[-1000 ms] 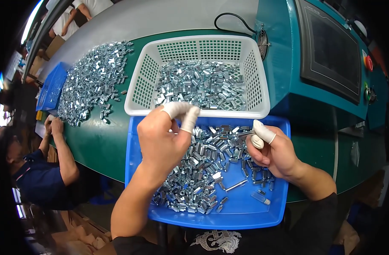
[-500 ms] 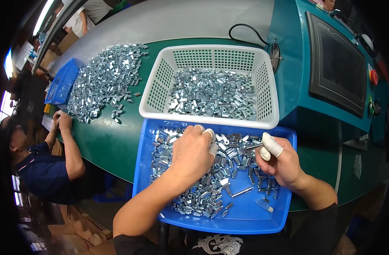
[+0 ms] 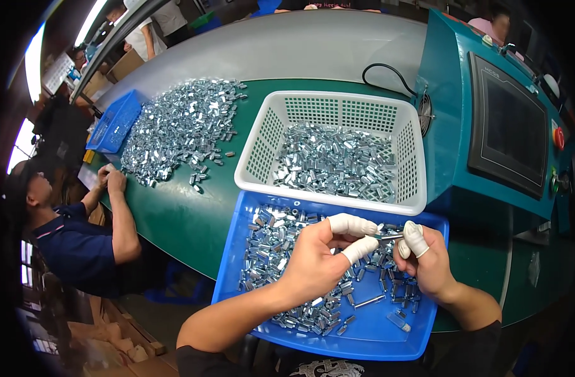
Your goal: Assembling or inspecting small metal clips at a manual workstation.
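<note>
My left hand [image 3: 322,261], with white finger covers on thumb and forefinger, pinches a small hex coupling nut [image 3: 374,237], mostly hidden between the fingertips. Facing it, my right hand [image 3: 433,259] grips a slim metal rod [image 3: 393,237] between covered fingertips. The rod's tip meets the nut, though whether it is inside cannot be seen. Both hands are above a blue tray [image 3: 388,342] holding many loose hex coupling nuts [image 3: 271,248]. Lying in the tray are a second metal rod [image 3: 369,301] and a small clear tube-like piece [image 3: 398,321].
Behind the tray stands a white perforated basket [image 3: 331,196] of similar nuts. A large nut pile [image 3: 180,125] and a blue bin [image 3: 114,122] are at the left, near a seated co-worker [image 3: 89,232]. A teal machine [image 3: 447,151] with a screen stands at the right.
My left hand has come up from the nuts in the tray and moved right to the rod, now pinching a nut. My right hand still holds the rod. The view has shifted slightly.
</note>
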A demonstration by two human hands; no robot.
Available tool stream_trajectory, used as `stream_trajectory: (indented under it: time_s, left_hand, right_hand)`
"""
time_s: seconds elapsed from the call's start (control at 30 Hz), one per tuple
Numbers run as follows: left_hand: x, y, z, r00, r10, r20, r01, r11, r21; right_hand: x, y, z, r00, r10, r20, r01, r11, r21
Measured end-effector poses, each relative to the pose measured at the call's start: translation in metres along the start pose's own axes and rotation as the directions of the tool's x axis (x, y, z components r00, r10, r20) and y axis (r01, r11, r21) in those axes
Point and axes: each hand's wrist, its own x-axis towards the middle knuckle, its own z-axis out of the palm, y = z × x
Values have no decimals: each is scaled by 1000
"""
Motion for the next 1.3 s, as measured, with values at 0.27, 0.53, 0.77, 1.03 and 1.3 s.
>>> stream_trajectory:
  time_s: [0.27,0.53,0.77,1.03,1.3]
  left_hand:
    - [0,1,1,997,55,-48,-42,972,231]
    - [-1,-3,2,998,50,45,-55,991,122]
    - [-3,-5,2,996,37,87,-55,975,215]
    - [-6,-11,11,960,262,103,-282,899,335]
    - [-3,-1,-3,987,-43,152,-33,884,467]
  right_hand:
    - [-4,7,0,993,-117,31,119,992,-53]
    - [-5,4,1,995,-99,25,99,995,-13]
    - [-7,8,1,983,-152,105,166,976,-143]
    - [-5,4,3,990,-55,131,61,997,-42]
    - [-11,7,6,989,-123,82,125,992,-20]
